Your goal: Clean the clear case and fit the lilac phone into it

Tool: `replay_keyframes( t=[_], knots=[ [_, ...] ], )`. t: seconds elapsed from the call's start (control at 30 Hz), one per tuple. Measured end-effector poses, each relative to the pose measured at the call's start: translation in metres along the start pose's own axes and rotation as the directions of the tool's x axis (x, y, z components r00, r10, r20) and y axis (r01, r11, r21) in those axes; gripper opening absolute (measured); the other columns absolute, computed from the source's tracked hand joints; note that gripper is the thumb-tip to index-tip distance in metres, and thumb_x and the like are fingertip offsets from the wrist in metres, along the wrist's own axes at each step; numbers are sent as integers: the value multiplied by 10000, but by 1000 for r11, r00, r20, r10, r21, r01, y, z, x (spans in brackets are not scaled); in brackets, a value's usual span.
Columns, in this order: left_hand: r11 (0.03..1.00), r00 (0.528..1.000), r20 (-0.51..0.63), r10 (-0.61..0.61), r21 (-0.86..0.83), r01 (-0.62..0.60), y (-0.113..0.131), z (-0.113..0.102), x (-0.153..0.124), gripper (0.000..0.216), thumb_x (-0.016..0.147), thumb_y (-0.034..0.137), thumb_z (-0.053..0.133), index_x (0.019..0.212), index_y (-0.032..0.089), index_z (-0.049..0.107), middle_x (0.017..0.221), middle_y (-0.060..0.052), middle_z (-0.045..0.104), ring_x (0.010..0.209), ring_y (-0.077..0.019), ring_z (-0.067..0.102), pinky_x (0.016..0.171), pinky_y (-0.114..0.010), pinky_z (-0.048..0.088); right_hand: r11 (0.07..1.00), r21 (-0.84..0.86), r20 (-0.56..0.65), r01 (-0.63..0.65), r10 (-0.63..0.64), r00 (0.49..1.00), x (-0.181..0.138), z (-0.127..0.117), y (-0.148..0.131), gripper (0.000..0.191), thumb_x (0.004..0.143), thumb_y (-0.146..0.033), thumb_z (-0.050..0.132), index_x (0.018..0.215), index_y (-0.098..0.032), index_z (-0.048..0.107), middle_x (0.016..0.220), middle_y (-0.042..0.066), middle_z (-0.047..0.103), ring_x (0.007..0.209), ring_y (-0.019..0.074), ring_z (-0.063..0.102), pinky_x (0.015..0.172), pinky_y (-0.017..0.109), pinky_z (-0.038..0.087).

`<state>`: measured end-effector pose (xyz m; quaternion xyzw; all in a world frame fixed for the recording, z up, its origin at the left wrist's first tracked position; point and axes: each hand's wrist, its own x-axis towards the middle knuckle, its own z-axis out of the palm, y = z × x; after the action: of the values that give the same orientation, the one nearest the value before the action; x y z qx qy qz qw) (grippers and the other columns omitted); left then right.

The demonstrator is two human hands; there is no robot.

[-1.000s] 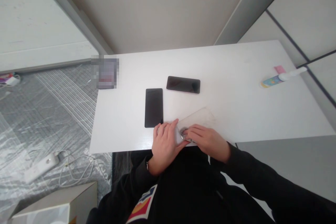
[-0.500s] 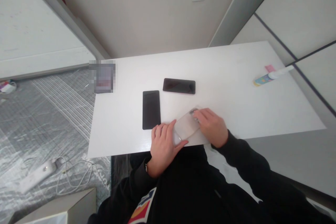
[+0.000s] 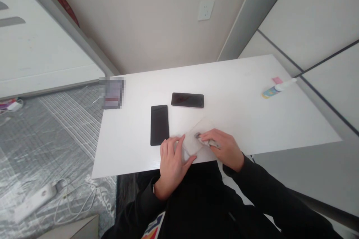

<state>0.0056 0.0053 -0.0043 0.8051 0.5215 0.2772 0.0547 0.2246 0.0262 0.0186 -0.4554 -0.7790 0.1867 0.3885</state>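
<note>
At the lower middle of the frame, near the front edge of the white table, the left hand lies flat with thumb spread from the fingers, pinning down the near end of a clear phone case. The case lies slanted on the tabletop, its far end pointing toward the upper right. Just right of it, the right hand has its fingers closed together on a small crumpled wipe, pressed against the case's surface.

Just above the left hand, a black phone lies face up, its long side running away from the viewer, its near end close beside the fingertips. A little further back and to the right, a second dark phone lies crosswise. No writing shows on either screen.

Toward the right far corner of the table lies a small tube with a colourful label too small to read, and a pink scrap beside it. On the wall at upper centre sits a white socket.
</note>
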Motion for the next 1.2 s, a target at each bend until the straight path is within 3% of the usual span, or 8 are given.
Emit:
replay_keyframes(
  t=[0.13,0.27,0.47,0.57,0.7,0.77,0.97,1.2],
  knots=[
    [993,996,-88,15,-111,-25,-1,3,-2,413,1052,245,505,1452,159,449,1182,-134,651,1096,-234,675,904,-367,611,993,68,-252,-96,110,962,3,-17,-6,105,985,-170,654,1063,-238,633,992,48,766,904,219,768,759,335,653],
    [976,997,-63,49,-208,-61,-2,4,0,294,1033,142,478,1315,205,534,1109,-80,698,1026,-181,718,859,-285,620,992,44,-329,-121,129,936,5,-18,-7,167,983,-173,667,1127,-245,709,1024,56,763,916,229,761,788,356,659],
    [958,999,-14,40,-282,-43,-3,3,1,338,1017,118,482,1315,216,608,1068,-70,729,960,-170,735,855,-270,626,996,-68,-295,-49,26,955,10,-12,3,389,1004,-72,513,1234,-275,752,1066,74,738,966,235,740,842,398,654],
    [955,999,-31,26,-296,-34,-4,4,-1,324,1030,139,488,1293,220,658,1081,-83,725,942,-170,735,836,-262,627,993,-112,-203,42,-64,977,9,-4,-10,491,1010,-22,403,1295,-261,724,1063,87,730,997,227,720,858,386,640],
    [944,999,-47,24,-329,-38,-6,6,-2,311,1041,154,488,1262,216,697,1055,-82,733,928,-172,738,826,-261,635,973,-115,-16,200,-203,979,4,5,-39,353,1040,-101,529,1309,-246,703,1024,52,752,946,191,717,830,295,636],
    [937,998,-49,33,-346,-49,-6,6,-3,302,1037,148,505,1251,216,707,1033,-74,738,923,-168,737,833,-257,635,959,-138,34,249,-247,969,3,1,-39,341,1048,-130,547,1335,-249,689,1035,43,763,945,192,715,843,294,635],
    [929,997,-70,45,-364,-68,-6,7,-4,343,1028,109,513,1303,218,687,950,-56,725,839,-154,715,764,-246,629,946,-284,-88,156,-188,978,7,-21,-8,498,1018,-10,445,1444,-201,617,1113,140,709,1032,273,685,864,425,625],
    [921,994,-78,75,-376,-99,-8,9,-8,311,1047,183,529,1301,230,701,901,-48,726,804,-159,718,724,-248,631,941,-226,51,250,-245,968,-2,-4,-42,318,1068,-135,508,1299,-251,692,997,36,760,911,181,723,826,284,637]
  ],
)
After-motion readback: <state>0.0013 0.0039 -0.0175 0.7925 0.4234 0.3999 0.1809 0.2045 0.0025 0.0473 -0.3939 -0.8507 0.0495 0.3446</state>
